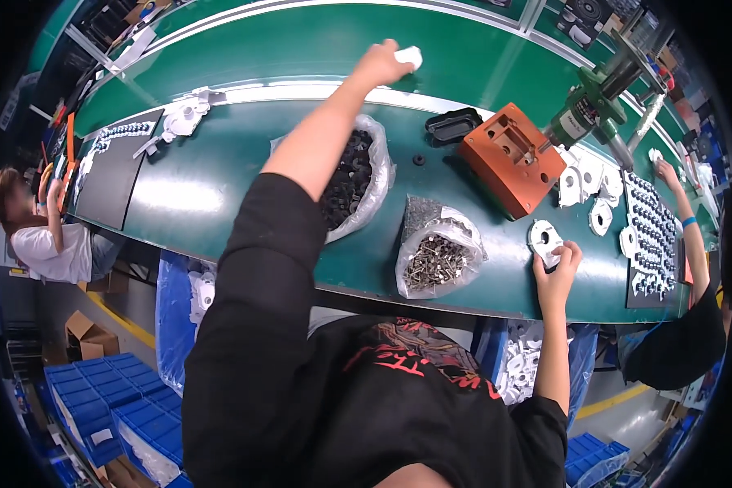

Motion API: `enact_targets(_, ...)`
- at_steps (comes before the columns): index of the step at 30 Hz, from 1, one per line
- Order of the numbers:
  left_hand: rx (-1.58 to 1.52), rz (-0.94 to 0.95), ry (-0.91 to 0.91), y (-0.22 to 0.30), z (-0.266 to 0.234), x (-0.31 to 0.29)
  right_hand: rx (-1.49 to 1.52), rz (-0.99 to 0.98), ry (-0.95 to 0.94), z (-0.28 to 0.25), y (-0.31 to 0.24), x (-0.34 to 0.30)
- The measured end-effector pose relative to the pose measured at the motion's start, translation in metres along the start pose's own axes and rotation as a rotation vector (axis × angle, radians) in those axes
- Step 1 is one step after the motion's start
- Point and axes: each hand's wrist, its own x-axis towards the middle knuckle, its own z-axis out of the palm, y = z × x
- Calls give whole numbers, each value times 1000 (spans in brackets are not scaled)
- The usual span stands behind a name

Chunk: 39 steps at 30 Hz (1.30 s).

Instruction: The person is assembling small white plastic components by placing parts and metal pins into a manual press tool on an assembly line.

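My left arm stretches far out over the green conveyor strip [301, 50]. At its end my left hand [380, 65] is closed around a small white plastic part [410, 58]. Near the table's front edge my right hand [556, 276] grips the lower edge of a white ring-shaped plastic housing [545, 237], with fingers wrapped on its near side. Left of that hand lies an open clear bag of metal screws [437, 262]. Under my left forearm, a larger clear bag holds black parts [350, 183], partly hidden by the arm.
An orange block fixture [512, 159] stands beneath a green press [581, 114]. Next to it are a black tray [453, 125] and several white housings [600, 216]. Co-workers sit at both ends, a hand [667, 172] at the right. Blue bins [142, 415] stand lower left.
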Motion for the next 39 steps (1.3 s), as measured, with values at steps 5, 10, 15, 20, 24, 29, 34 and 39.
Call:
enact_targets(5,309,-85,288,-139,-93,-30,-4,-40,34,-1,5,-5)
enact_targets(10,709,-508,254,-312,-168,-119,-62,82,-47,0,-3,-6)
enact_targets(15,687,-864,92,-352,-207,-145,-33,81,22,5,-5,3)
enact_targets(20,662,-695,50,-382,-220,-134,-94,-11,-38,9,-1,8)
enact_targets(24,635,-723,68,-323,-199,-126,-87,40,-30,5,-3,0)
enact_targets(29,502,-428,262,-309,-178,-167,15,67,-33,10,4,2)
enact_targets(34,-518,-362,453,-146,-166,-222,309,120,22,4,-5,4)
enact_targets(39,-1418,-86,275,-16,-120,-239,574,72,103,13,-44,-9)
